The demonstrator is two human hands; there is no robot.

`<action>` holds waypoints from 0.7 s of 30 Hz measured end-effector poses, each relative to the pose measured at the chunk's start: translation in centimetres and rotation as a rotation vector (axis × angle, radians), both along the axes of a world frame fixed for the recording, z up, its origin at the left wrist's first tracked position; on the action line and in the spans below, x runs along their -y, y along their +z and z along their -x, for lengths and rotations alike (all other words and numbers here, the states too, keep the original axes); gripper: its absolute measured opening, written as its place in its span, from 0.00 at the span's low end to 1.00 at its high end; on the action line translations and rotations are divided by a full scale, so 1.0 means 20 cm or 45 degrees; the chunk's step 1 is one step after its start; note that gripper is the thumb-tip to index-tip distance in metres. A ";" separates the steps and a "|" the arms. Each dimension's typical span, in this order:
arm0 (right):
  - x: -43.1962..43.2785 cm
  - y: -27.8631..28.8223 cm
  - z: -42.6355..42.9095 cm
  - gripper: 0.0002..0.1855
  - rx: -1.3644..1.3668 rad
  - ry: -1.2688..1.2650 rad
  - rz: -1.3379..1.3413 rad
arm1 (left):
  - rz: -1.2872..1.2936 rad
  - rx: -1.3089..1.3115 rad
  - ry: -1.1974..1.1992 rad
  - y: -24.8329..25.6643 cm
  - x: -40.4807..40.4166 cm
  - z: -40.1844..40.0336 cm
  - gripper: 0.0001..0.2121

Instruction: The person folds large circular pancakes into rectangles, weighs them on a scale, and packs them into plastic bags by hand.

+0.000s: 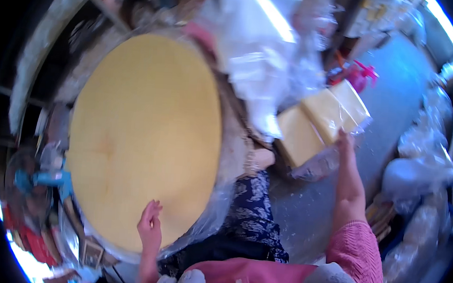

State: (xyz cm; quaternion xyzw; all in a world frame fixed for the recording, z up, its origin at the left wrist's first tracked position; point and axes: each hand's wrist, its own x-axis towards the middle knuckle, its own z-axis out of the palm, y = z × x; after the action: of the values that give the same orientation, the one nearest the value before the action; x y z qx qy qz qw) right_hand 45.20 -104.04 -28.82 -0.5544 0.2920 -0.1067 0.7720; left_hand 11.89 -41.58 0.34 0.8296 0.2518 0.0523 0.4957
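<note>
A broad round yellowish board or tabletop [144, 135], wrapped in clear plastic at its rim, lies in front and to the left. Over its near edge is my left hand [151, 219], fingers slightly curled, holding nothing that shows. Out to the right, my right hand [345, 138] reaches to a stack of pale yellow blocks or packets [327, 113] partly in clear plastic. The fingers are at the near edge of the stack and blurred, so whether they grip it is not certain.
White plastic sheeting [260, 57] hangs between the round surface and the blocks. A pink plastic bag [359, 76] lies behind the blocks on the grey floor [396, 82]. Filled clear bags [417, 174] line the right side. A blue-green fan [26, 180] stands at the left.
</note>
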 end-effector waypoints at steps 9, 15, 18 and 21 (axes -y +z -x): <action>0.65 -0.67 0.15 0.28 -0.364 0.112 1.246 | -1.249 -0.290 -0.171 0.06 -0.96 -0.13 0.37; 0.37 -0.39 0.75 0.17 -0.815 0.046 0.198 | -1.733 -0.654 -0.152 -0.02 -1.39 -0.11 0.43; 0.39 -0.26 1.01 0.12 -0.841 -0.115 0.259 | -1.725 -0.809 -0.250 -0.07 -1.53 -0.25 0.39; 0.50 -0.02 1.12 0.12 -0.633 -0.132 0.104 | -1.405 -0.791 -0.251 -0.12 -1.58 -0.32 0.36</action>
State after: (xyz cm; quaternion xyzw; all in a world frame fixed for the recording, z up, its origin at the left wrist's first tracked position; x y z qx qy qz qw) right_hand 22.71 -114.09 -29.12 -0.5786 0.4964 -0.0183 0.6469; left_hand 18.22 -9.97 -2.10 0.9585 0.2423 -0.1143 -0.0976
